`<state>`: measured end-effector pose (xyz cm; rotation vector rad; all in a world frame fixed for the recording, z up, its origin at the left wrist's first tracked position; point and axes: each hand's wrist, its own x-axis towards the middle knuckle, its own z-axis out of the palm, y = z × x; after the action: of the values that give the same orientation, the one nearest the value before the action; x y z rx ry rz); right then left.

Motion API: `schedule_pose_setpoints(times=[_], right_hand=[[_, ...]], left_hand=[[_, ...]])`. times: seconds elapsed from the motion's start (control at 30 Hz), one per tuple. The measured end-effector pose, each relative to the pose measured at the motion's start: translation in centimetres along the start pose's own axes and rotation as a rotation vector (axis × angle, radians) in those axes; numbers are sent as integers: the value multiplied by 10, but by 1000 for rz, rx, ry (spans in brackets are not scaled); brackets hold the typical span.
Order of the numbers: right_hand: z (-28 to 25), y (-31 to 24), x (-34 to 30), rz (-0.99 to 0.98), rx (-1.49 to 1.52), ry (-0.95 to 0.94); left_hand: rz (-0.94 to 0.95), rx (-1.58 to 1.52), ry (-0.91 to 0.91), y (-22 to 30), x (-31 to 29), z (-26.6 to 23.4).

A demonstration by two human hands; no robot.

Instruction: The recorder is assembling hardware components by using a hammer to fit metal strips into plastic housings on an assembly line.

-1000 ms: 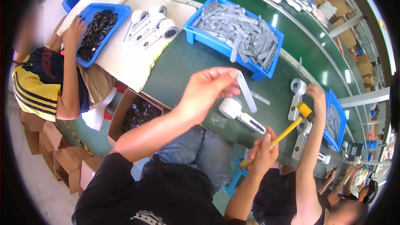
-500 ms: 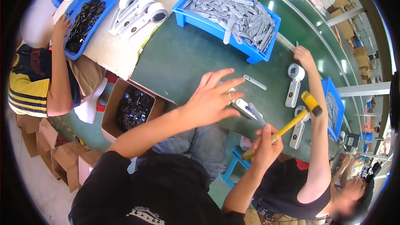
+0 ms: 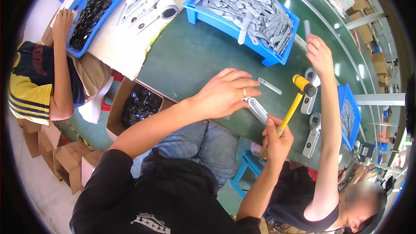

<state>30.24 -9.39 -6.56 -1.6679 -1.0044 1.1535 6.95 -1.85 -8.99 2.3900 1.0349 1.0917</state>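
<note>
One item at the centre. Details?

White device [image 3: 259, 112], single unit, long rounded handle showing. Location: near edge of the bench [image 3: 182, 56], between the two hands; its other end hidden under the left hand [image 3: 230, 92].

State of grip, each hand?

Right hand [image 3: 277, 142]: clamped on a hammer [image 3: 294, 106], yellow handle, head raised clear of the bench; fingertips close by the device's handle, contact not certain. Left hand: fingers laid over the device; whether they close on it, cannot tell.

Progress, so far as can be judged?

Partway, by the look of it. One unit under the hands; whether it is complete, not visible. Loose grey strip [image 3: 269, 86], single, lying just beyond the device, joined to nothing. Much stock left: blue bin [image 3: 261, 52], heaped with like strips.

Remainder, moving outward?

To the right, two like devices [image 3: 310, 143], on the bench. Co-worker's hand [image 3: 320, 56], one, raised, pinching a strip. Second blue bin [image 3: 355, 115], strips inside. To the left, white devices in a cluster [image 3: 149, 8], on a pale board; blue tray [image 3: 104, 22], black parts; cardboard box [image 3: 112, 122], dark parts, below bench level.
</note>
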Motion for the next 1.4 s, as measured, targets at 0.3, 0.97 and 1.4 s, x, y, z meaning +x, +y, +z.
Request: schedule_pose_setpoints(times=[0.3,0.97,1.4], right_hand=[[6,-22,-2,113,-163,20],[-21,-21,47,-695,-698,93],[-13,-14,81,-608,-841,-5]], left_hand=[[255,138,11,-12,2,18],[313,157,-7,6,7,27],[301,93,-26,10,10,24]])
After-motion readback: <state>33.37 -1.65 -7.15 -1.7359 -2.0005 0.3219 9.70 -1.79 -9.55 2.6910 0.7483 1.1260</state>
